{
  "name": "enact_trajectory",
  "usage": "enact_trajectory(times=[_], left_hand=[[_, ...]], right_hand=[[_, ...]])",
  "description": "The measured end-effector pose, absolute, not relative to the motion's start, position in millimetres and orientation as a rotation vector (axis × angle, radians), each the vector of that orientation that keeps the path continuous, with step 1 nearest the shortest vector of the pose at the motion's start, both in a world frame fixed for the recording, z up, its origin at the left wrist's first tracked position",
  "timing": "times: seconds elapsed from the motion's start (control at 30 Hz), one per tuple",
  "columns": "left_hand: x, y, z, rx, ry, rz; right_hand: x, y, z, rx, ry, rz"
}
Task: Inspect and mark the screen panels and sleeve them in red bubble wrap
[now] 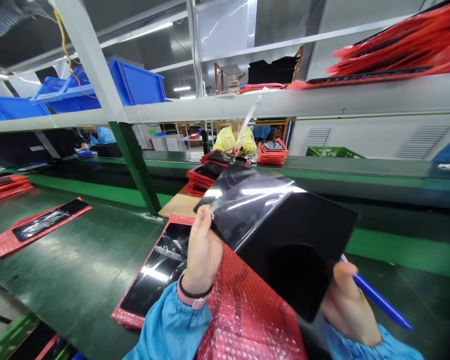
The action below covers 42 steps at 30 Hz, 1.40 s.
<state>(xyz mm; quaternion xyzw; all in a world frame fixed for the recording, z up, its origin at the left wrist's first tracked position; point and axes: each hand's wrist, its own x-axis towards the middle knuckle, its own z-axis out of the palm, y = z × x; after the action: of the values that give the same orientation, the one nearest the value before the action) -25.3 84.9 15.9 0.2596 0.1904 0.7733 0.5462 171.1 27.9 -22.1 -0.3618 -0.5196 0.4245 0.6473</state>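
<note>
the left hand and right hand grasp opposite sides of a black panel, tilted between them; a blue pen juts beside the right thumb, red bubble wrap between the wrists.

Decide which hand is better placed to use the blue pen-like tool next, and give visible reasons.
Probably the right hand: it holds the blue pen-like tool as well as the dark panel's right side, while the left hand supports the left.

Black panel held tilted; blue pen slanting.
</note>
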Motion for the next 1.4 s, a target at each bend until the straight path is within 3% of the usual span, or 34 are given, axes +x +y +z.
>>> enact_trajectory(times=[0.17,0.5,0.8,1.03,1.4], left_hand=[[-32.9,77.0,20.0,0.594,0.445,2.042],[-38.0,83.2,21.9,0.544,0.468,2.107],[-41.8,94.7,22.9,0.494,0.543,2.142],[-61.1,106.1,16.5,0.583,0.671,2.202],[-76.6,116.3,10.1,0.719,0.672,2.185]], right_hand=[[150.9,30.1,4.5,-0.677,-1.195,1.072],[144.6,18.6,-1.0,-0.663,-1.191,1.355],[144.3,12.0,12.2,-0.842,-1.272,1.297],[150.4,11.6,10.6,-1.125,-1.228,1.046],[153.9,6.6,16.7,-1.009,-1.111,1.028]])
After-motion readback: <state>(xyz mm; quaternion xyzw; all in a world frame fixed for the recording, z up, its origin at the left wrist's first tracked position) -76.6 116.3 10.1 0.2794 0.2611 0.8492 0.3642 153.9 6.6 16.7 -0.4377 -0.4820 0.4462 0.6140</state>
